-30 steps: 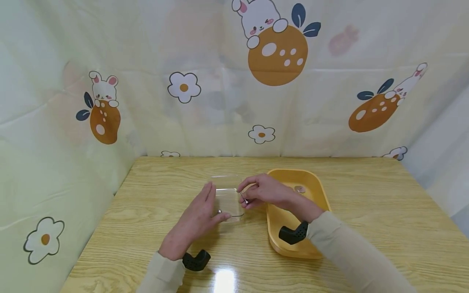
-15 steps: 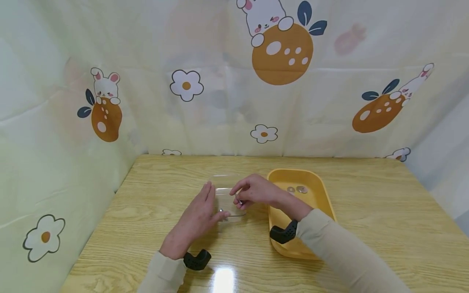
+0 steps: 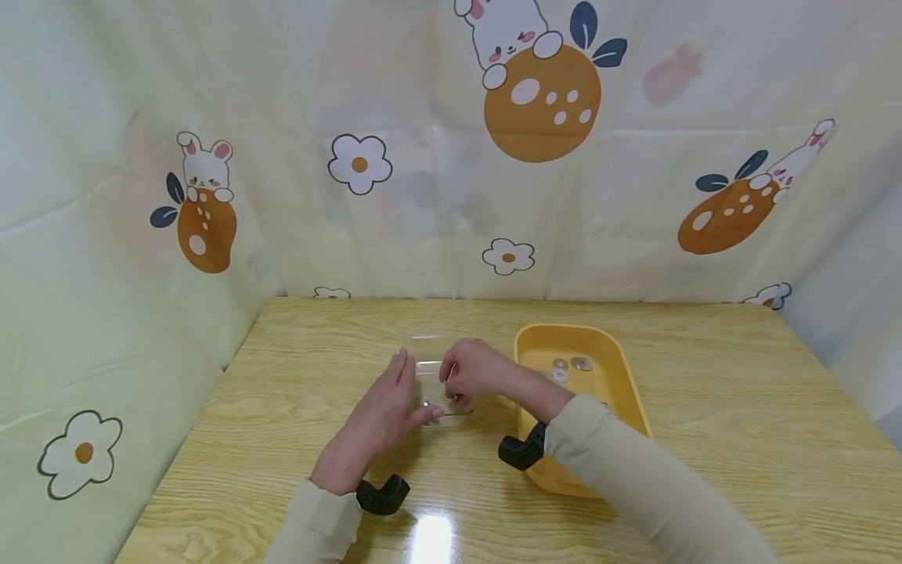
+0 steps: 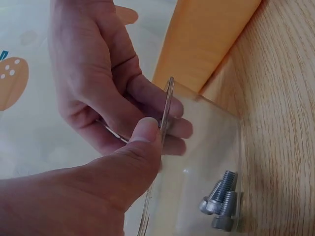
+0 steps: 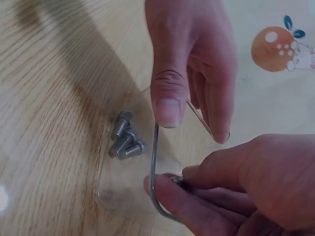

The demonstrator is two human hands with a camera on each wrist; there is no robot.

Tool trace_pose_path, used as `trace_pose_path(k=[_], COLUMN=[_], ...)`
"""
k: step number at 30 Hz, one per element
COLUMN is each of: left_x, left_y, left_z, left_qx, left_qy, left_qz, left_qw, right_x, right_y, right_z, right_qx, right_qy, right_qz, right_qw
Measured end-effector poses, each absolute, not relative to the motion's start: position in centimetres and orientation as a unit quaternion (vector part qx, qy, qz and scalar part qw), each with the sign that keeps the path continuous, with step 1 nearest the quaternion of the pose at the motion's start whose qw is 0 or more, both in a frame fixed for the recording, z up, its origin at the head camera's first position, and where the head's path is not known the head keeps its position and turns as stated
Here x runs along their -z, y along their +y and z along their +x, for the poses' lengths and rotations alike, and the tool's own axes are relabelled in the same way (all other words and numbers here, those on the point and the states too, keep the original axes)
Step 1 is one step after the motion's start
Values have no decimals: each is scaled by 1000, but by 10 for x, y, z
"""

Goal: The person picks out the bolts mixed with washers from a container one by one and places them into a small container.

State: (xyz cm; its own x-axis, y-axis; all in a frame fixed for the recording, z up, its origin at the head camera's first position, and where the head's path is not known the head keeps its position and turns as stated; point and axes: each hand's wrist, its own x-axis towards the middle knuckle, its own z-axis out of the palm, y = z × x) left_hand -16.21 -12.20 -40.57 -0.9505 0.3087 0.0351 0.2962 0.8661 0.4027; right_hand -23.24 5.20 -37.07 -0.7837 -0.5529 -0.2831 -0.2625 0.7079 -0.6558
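In the head view, the clear box (image 3: 428, 364) sits on the bench (image 3: 317, 407), at two o'clock from your left hand (image 3: 379, 413) and nine o'clock from your right hand (image 3: 482, 371). Your left fingers lie straight along its side, with the thumb on the near edge; they do not wrap around it. Your right hand is curled over the box, but what it pinches is hard to see here. The box looks light and stiff, like hard plastic. It may slide easily and could crack if squeezed hard, so hold it softly by the walls, just under the rim. The yellow tray (image 3: 550, 327) is at three o'clock from the box, with flat washers (image 3: 560, 375) toward its eleven o'clock.

In the left wrist view, your left thumb touches the rim, and your right fingertips show through the clear wall. Three bolts (image 4: 222, 200) lie in a heap in the box, between four and five o'clock from that thumb. They look small, hard and heavy for their size. The bumpy part should grip best; the smooth heads may slip.

In the right wrist view, your right thumb and finger pinch a small metal piece (image 5: 178, 181), mostly hidden, maybe another bolt. The heap lies at ten o'clock from that hand.
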Motion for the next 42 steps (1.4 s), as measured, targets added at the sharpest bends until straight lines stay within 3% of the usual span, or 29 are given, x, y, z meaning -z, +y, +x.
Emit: trace_pose_path(k=[9, 23, 33, 42], left_x=[405, 407, 405, 408], left_y=[-119, -118, -118, -121], left_z=[-162, -164, -161, -160], left_qx=[-214, -208, -204, -195], left_qy=[963, 963, 964, 963], left_qz=[163, 171, 171, 183], left_qw=[10, -2, 2, -27], right_x=[372, 376, 375, 373], right_y=[41, 36, 39, 50], right_z=[-233, -231, -229, -225], right_qx=[176, 140, 157, 273], right_qy=[925, 934, 930, 893], right_qz=[-262, -257, -262, -291], right_qw=[210, 206, 205, 209])
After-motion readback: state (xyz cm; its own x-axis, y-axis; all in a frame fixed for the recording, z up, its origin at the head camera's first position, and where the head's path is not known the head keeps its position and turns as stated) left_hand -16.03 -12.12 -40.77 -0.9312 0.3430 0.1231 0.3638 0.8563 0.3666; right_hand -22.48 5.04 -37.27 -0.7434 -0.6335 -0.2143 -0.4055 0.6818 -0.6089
